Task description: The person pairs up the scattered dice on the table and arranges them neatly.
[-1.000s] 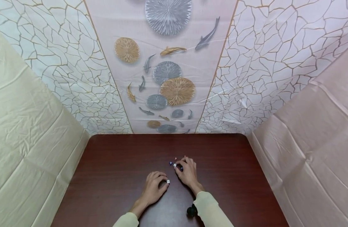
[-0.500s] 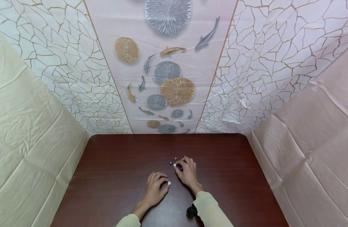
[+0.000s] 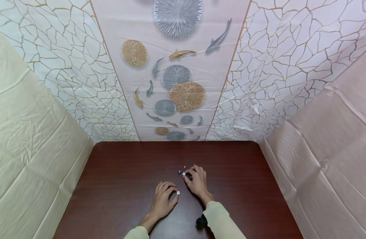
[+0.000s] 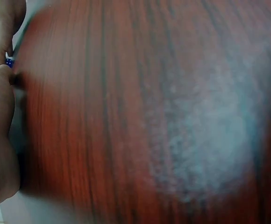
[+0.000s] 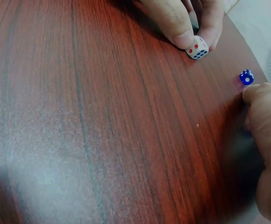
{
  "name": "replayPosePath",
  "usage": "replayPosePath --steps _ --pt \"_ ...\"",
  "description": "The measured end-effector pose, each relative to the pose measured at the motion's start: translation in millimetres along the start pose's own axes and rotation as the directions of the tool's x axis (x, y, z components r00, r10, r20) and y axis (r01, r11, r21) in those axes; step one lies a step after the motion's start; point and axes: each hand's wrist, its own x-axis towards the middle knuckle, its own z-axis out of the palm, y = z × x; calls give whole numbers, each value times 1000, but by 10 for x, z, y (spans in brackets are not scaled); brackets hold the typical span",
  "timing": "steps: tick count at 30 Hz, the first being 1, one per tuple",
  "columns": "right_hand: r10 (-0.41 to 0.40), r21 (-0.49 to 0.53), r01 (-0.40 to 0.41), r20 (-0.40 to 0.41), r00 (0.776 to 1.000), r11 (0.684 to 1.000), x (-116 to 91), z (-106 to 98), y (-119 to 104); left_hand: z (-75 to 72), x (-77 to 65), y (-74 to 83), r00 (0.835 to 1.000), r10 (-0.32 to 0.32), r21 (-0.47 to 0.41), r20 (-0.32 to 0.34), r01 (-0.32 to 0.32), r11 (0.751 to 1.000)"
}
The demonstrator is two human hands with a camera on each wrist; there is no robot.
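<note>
My left hand (image 3: 163,200) pinches a white die (image 3: 178,193) between thumb and forefinger, low over the table. In the right wrist view that white die (image 5: 197,49) shows red and dark pips. Farther back, my right hand (image 3: 198,182) rests on the table with thumb and forefinger on either side of a second white die (image 3: 184,174), which the right wrist view hides. Just left of it lies a blue die (image 3: 179,172). Another dark blue die (image 3: 191,178) sits within the curve of the right hand. Two red dice lie beyond, one behind (image 3: 184,167), one by the fingertips (image 3: 194,164).
The dark red-brown wooden table (image 3: 126,166) has a glossy reflection near its front. A round black object (image 3: 201,222) sits beside the right sleeve (image 3: 223,219). Patterned cloth (image 3: 177,126) hangs behind, and pale cloth walls flank both sides.
The left hand has shifted slightly right and toward the person with its white die, then stays still. The right hand and the other dice have not visibly moved.
</note>
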Motion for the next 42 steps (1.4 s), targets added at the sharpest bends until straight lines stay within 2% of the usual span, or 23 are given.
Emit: replayPosePath --steps 6,18,24,32,42 --pt "42 46 -43 24 999 998 12 -21 3 0 -11 -6 1000 -6 2 4 6 1000" --pt "26 132 -19 -58 998 991 -52 -163 -16 4 -36 -11 1000 -10 26 12 10 1000" --pt "-24 140 39 -105 994 989 -148 -248 -19 -3 -42 24 999 -18 20 28 17 1000" --pt "-140 119 155 -129 982 981 -299 -356 -82 0 -31 20 999 -27 27 32 26 999" --pt "-156 163 173 -112 981 971 -518 -414 -160 -25 -23 29 997 -54 -4 60 54 999"
